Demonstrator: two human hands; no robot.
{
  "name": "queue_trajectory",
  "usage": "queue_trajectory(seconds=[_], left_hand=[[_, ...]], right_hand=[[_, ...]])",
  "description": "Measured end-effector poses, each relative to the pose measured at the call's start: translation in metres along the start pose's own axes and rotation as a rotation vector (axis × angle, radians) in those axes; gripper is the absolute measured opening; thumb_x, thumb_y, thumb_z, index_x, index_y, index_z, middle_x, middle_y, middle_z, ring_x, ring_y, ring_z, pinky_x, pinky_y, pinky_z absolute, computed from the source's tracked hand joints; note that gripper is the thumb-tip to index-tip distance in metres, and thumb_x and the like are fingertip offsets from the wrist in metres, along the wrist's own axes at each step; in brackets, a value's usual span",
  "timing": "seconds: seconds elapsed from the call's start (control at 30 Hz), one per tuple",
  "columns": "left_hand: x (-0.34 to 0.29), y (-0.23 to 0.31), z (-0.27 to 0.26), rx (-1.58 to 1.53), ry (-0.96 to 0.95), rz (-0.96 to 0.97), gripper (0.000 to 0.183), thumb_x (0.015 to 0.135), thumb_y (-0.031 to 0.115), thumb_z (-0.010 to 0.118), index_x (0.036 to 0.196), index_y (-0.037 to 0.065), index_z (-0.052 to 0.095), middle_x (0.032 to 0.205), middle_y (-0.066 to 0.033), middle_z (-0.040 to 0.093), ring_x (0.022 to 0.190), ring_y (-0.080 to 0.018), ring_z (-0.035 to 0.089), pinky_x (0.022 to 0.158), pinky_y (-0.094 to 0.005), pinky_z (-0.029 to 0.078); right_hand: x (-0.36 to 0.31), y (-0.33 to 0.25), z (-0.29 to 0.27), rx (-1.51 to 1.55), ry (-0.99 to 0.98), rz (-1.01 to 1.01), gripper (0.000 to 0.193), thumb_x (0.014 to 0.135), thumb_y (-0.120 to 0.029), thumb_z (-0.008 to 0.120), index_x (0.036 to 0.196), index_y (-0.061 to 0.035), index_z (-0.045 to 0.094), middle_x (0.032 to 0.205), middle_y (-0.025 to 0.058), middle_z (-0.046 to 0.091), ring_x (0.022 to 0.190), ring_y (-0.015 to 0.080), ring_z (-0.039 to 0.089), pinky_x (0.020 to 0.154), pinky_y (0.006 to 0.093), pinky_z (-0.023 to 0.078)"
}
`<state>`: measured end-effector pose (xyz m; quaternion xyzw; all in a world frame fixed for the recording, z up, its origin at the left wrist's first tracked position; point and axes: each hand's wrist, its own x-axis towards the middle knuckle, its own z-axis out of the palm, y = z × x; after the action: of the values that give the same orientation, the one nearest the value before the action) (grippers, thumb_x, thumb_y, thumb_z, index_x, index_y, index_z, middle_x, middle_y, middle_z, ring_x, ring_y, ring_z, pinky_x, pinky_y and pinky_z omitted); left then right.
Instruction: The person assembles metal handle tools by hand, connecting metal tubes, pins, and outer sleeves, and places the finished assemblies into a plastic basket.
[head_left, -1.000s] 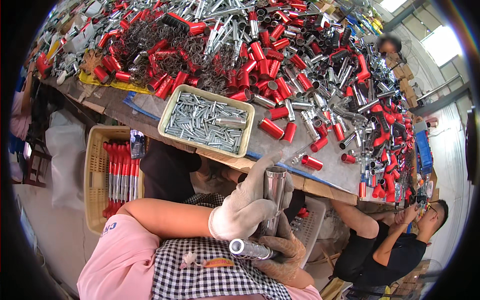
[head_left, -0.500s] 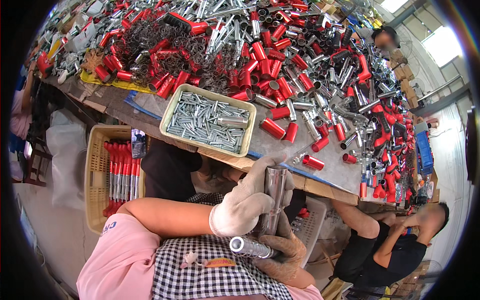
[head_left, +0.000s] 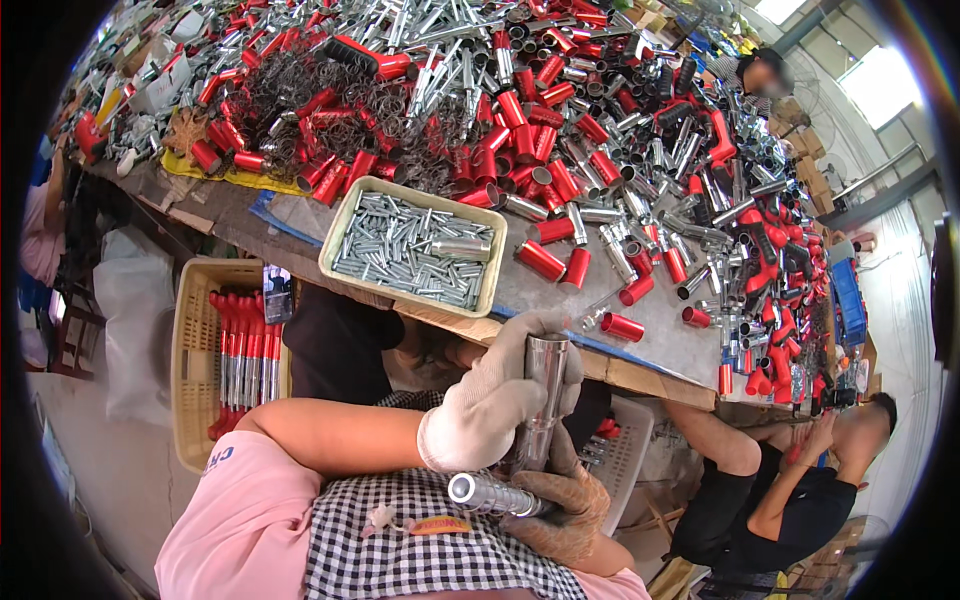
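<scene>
My left hand (head_left: 485, 405), in an off-white glove, is closed round a shiny metal tube (head_left: 545, 375) whose hollow end points up. Just below, my right hand (head_left: 565, 505), in a brown-stained glove, grips a thinner ringed metal tube (head_left: 495, 496) with its round end toward the left. The lower part of the upright tube meets the right glove; whether those fingers hold it too is hidden. Both hands are in front of my checked apron (head_left: 400, 545), below the table edge.
A cream tray (head_left: 335, 262) of small metal pins sits at the table's edge (head_left: 640, 375). Behind it lie heaped red sleeves (head_left: 540, 260), metal tubes and springs (head_left: 270, 85). A yellow crate (head_left: 190, 370) holds red-handled tools. A person in black (head_left: 800, 520) sits at right.
The thinner tube in my right hand has shifted slightly left, and its end looks filled rather than hollow. The upright tube in my left hand has barely moved.
</scene>
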<state>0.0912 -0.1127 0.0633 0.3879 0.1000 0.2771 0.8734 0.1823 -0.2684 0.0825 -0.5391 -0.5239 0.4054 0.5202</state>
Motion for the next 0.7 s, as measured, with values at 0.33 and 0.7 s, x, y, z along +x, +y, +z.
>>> queue_trajectory(seconds=[0.33, 0.7], left_hand=[[-0.002, -0.009, 0.001, 0.007, -0.092, 0.220, 0.065, 0.081, -0.001, 0.042, 0.143, 0.001, 0.021, 0.105, -0.0172, 0.050, 0.083, -0.0222, 0.055, 0.072, -0.0337, 0.046], [-0.002, -0.006, 0.001, 0.109, 0.151, 0.144, 0.027, 0.102, 0.021, 0.031, 0.116, -0.001, 0.039, 0.082, -0.0144, 0.060, 0.065, -0.0189, 0.060, 0.059, -0.0300, 0.049]], right_hand=[[-0.003, 0.005, -0.002, -0.200, 0.037, 0.054, 0.047, 0.063, -0.012, 0.088, 0.106, -0.0041, 0.070, 0.140, 0.0330, 0.040, 0.118, 0.0376, 0.057, 0.089, 0.0364, 0.053], [-0.005, 0.007, 0.005, -0.139, 0.025, 0.029, 0.044, 0.065, -0.012, 0.086, 0.103, 0.0008, 0.069, 0.139, 0.0356, 0.040, 0.120, 0.0397, 0.055, 0.091, 0.0378, 0.051]])
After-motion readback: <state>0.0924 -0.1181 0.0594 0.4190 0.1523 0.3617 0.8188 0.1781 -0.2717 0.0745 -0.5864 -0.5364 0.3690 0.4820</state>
